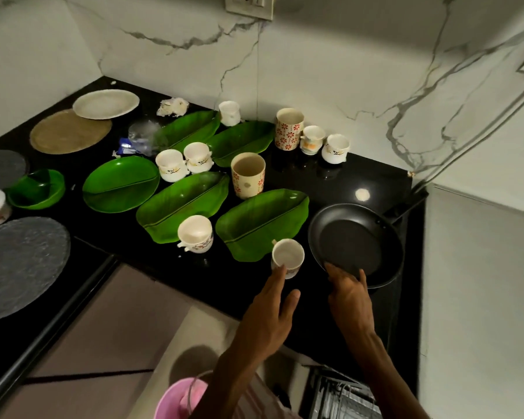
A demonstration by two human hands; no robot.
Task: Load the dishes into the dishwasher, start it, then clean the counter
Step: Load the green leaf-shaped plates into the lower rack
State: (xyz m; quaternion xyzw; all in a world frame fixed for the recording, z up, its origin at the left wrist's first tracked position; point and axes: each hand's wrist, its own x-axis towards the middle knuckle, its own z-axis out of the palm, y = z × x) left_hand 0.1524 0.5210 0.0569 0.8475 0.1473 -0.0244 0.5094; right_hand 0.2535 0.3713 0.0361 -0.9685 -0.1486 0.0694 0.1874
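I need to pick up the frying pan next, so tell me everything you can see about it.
The frying pan is round, black and matte, seemingly non-stick, and looks empty. It sits upright on the black counter near its right edge, with a thin dark handle pointing back right toward the wall. The right hand rests its fingers on the pan's near rim. A white cup stands just left of it.

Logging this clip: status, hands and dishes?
Left hand open, fingertips at small cup. Right hand on frying pan rim. Counter fully loaded.
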